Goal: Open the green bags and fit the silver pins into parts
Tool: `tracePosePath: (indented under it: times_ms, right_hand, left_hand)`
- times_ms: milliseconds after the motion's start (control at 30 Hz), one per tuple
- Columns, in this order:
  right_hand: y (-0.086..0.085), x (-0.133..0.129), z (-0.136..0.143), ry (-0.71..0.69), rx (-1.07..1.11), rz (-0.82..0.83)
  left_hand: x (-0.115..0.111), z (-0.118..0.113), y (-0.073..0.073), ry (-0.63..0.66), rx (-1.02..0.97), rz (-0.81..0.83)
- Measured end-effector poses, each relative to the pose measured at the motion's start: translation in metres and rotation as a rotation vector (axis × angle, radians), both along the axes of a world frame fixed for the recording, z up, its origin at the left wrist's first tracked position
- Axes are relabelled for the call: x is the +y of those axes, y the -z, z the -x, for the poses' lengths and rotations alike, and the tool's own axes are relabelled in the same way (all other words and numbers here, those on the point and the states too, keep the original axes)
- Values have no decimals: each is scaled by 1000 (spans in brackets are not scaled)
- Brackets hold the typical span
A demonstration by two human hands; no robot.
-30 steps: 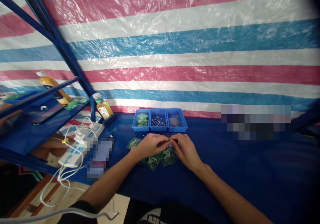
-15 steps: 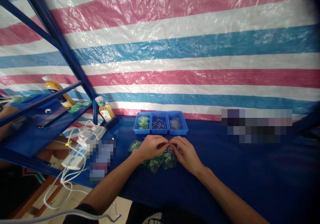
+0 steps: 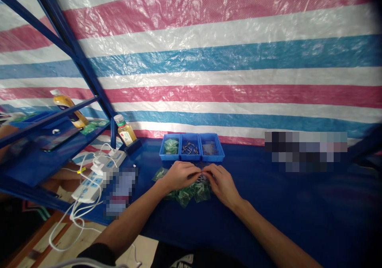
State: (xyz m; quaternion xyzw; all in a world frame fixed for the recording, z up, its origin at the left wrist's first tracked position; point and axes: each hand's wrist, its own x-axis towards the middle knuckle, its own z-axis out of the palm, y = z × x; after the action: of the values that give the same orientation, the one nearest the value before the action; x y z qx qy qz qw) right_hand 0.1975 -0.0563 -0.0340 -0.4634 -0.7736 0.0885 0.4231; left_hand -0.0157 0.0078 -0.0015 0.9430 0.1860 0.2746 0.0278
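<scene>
My left hand (image 3: 182, 175) and my right hand (image 3: 220, 181) meet fingertip to fingertip above a pile of small green packets (image 3: 185, 195). Thumb and fingers are pinched on each hand; whatever sits between them is too small to make out. Some thin metal pieces (image 3: 203, 178) show in the pile just under the fingertips. Behind my hands stand three joined blue bins: the left bin (image 3: 162, 157) has green packets in it, the middle bin (image 3: 191, 157) dark thin metal pins, and the right bin (image 3: 220, 157) small clear bags.
Left of my arms lie a white power strip (image 3: 86, 192) with tangled white cables and a blurred-out flat item (image 3: 121, 192). A juice bottle (image 3: 125, 130) stands at the back left beside a blue metal frame (image 3: 86, 77). A striped tarp (image 3: 209, 73) hangs behind the blue table (image 3: 268, 204).
Both hands stay at nearly the same spot, fingertips still together, with only slight finger shifts. The view has tilted a little.
</scene>
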Motion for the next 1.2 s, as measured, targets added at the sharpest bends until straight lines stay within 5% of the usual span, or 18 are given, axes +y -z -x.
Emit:
tracePosePath:
  times_ms: [1200]
  right_hand:
    - [2, -1, 1, -30, -20, 33]
  left_hand:
    - [-2, -3, -5, 17, 6, 18]
